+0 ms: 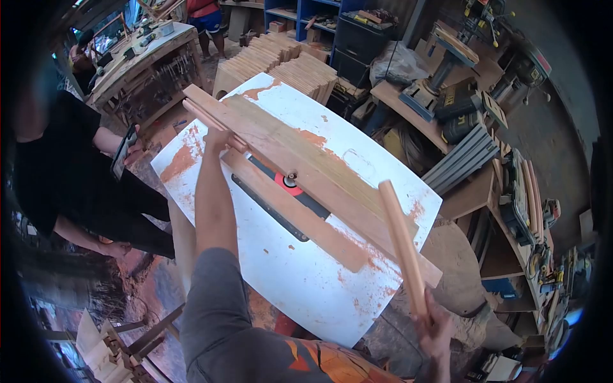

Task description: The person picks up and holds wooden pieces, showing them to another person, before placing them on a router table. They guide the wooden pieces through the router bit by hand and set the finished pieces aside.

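Note:
My left hand (218,139) is closed on thin wooden strips (201,115) that lie along the far left part of a wooden fence board (268,144). In my right hand (435,327) is a long rounded wooden piece (402,242), gripped at its lower end and slanting up over the right edge of the white table (287,281). Near the middle of the table, a router bit (292,176) stands in a round opening with a red ring. A flat board (306,220) lies on the near side of the bit.
At the left stands a person in dark clothes (57,159) holding a phone (121,153). Stacked wooden pieces (274,64) rise behind the table. A shelf bench (472,210) with tools is on the right, and a workbench (143,67) at the back left.

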Tool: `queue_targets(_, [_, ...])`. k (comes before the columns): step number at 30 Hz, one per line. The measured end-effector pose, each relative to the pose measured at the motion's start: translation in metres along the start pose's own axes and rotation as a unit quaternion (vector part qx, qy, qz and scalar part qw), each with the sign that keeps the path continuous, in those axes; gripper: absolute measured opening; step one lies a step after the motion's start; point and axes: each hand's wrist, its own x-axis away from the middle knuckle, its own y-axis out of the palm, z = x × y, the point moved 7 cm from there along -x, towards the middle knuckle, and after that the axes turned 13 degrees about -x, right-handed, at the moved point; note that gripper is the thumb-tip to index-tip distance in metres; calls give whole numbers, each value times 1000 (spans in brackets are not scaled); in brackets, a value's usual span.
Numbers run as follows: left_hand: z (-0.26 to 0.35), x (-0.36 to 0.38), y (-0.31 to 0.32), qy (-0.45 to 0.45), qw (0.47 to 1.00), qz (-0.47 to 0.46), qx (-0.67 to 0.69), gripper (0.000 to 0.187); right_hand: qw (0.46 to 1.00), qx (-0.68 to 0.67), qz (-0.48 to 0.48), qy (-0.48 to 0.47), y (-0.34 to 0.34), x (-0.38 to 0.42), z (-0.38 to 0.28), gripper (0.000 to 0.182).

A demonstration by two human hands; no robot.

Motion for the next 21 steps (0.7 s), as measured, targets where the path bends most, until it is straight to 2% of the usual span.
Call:
queue_targets(1, [4,6,4,75,990,-100,65,91,999,-52,10,13,2,16,9,62])
queue_targets(2, [7,16,0,73,990,-101,62,91,998,-54,9,16,7,26,11,62])
queue_targets(4, [19,33,-8,8,997,-37,72,94,997,-54,-9,-48,17,41,1,57])
queue_targets(5, [36,43,-6,11,996,-40,74,94,998,-51,-5,-48,16,47,0,57])
queue_targets(7, [44,63,-19,-104,989,103,-30,97,991,20,-121,52,30,62,12,55])
queue_targets(8, [46,63,-18,-102,989,102,-27,97,991,-31,-38,-127,40,62,0,57])
queue_targets(9, [45,64,-23,-107,984,135,-35,98,991,-30,-34,-128,38,69,4,57])
queue_targets(11, [45,59,-31,-110,979,166,-45,98,986,23,-158,-47,50,69,-11,41])
queue_targets(12, [44,54,-34,-109,981,158,-28,99,982,-7,-187,-40,54,75,2,52])
queue_targets(13, [42,49,-35,-108,983,148,-12,100,982,-7,-186,-37,58,74,6,52])
queue_targets(14, [46,45,-39,-77,982,162,-53,83,977,48,-199,-55,63,76,7,56])
queue_targets(15, [42,43,-37,-80,982,160,-55,83,969,103,-212,-74,67,77,9,61])
queue_targets(17, [46,40,-34,-53,988,113,-92,56,966,117,-217,-74,70,80,24,62])
queue_targets(18, [47,43,-33,-53,988,113,-92,56,963,134,-220,-74,72,81,32,63])
queue_targets(20, [57,63,-36,-68,984,125,-110,39,966,138,-201,-90,77,77,40,64])
queue_targets(21, [59,68,-41,-66,984,128,-108,39,966,144,-185,-108,79,72,43,65])
